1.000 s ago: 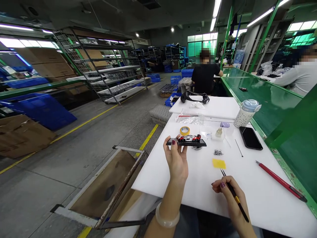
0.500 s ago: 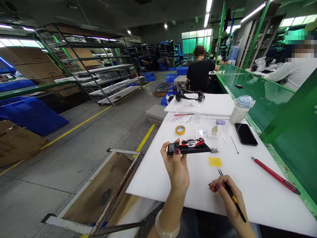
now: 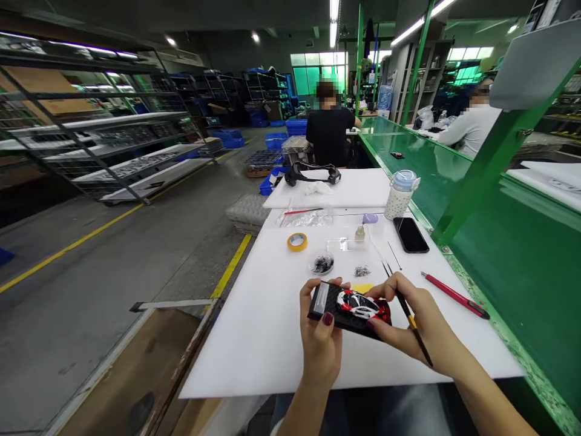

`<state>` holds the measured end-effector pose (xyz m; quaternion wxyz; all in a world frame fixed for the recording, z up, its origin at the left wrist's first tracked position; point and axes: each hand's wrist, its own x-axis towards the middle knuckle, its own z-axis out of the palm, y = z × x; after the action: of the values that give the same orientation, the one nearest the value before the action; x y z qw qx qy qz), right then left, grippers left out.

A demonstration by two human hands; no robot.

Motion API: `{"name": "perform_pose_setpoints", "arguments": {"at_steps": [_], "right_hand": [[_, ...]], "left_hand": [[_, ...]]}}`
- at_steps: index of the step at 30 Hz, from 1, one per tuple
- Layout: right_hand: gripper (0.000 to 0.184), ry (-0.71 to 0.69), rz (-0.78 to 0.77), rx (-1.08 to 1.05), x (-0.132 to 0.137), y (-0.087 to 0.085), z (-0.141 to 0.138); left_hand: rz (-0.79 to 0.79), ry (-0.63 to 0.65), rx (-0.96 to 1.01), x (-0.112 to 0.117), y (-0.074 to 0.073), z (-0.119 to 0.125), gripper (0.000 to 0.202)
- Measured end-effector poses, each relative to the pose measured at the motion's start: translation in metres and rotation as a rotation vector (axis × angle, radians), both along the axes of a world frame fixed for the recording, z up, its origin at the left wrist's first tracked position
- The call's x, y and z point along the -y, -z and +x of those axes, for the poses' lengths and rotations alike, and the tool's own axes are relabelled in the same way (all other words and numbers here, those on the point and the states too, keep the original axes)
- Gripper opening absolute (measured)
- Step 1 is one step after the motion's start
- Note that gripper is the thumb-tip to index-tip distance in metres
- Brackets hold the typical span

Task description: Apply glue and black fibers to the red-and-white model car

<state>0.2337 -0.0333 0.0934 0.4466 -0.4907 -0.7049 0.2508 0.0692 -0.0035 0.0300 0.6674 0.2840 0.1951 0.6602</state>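
Observation:
A red, white and black model car point(image 3: 363, 304) sits on a black display base point(image 3: 332, 299) with a silver plate at its left end. My left hand point(image 3: 320, 348) is closed around the left end of the base, thumb on the near edge. At the right end, my right hand point(image 3: 424, 312) grips the base with thumb and fingertips, close to the car. It also keeps a pair of black tweezers point(image 3: 412, 321) with a gold band, tips pointing away from me. Partly hidden behind the base lies a yellow pad point(image 3: 362, 288). Small black pieces point(image 3: 362, 271) lie just beyond it.
A round dish point(image 3: 313, 270) of black pieces, yellow tape point(image 3: 297, 242), a clear box point(image 3: 338, 244) and a small bottle point(image 3: 360, 234) stand beyond my hands. To the right are a red pen-like tool point(image 3: 456, 295), a phone point(image 3: 411, 235) and a tumbler point(image 3: 399, 197). Two people sit farther off.
My right hand has risen from the table and taken hold of the base's right end, still carrying the tweezers. The base is lower and tilted, showing the car's top. My view has swung right.

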Motion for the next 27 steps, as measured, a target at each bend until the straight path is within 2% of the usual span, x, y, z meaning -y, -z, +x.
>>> {"name": "perform_pose_setpoints", "arguments": {"at_steps": [6, 13, 17, 20, 23, 27], "right_hand": [[0.036, 0.243, 0.355, 0.089, 0.027, 0.015, -0.023], [0.037, 0.294, 0.565, 0.021, 0.036, 0.021, -0.041], [0.035, 0.308, 0.606, -0.039, 0.038, 0.023, -0.048], [0.036, 0.37, 0.624, -0.005, 0.043, 0.026, -0.058], [0.042, 0.483, 0.656, 0.052, 0.051, 0.036, -0.07], [0.051, 0.623, 0.591, 0.06, 0.059, 0.058, -0.081]], "left_hand": [[0.001, 0.084, 0.155, 0.003, -0.004, 0.008, 0.047], [-0.017, 0.124, 0.22, 0.007, -0.018, 0.01, 0.048], [0.093, 0.121, 0.189, 0.006, -0.023, 0.008, 0.045], [0.115, 0.191, 0.218, 0.007, -0.029, 0.008, 0.037], [0.04, 0.316, 0.238, 0.01, -0.035, 0.009, 0.034], [-0.134, 0.445, 0.156, 0.012, -0.037, 0.006, 0.056]]}}
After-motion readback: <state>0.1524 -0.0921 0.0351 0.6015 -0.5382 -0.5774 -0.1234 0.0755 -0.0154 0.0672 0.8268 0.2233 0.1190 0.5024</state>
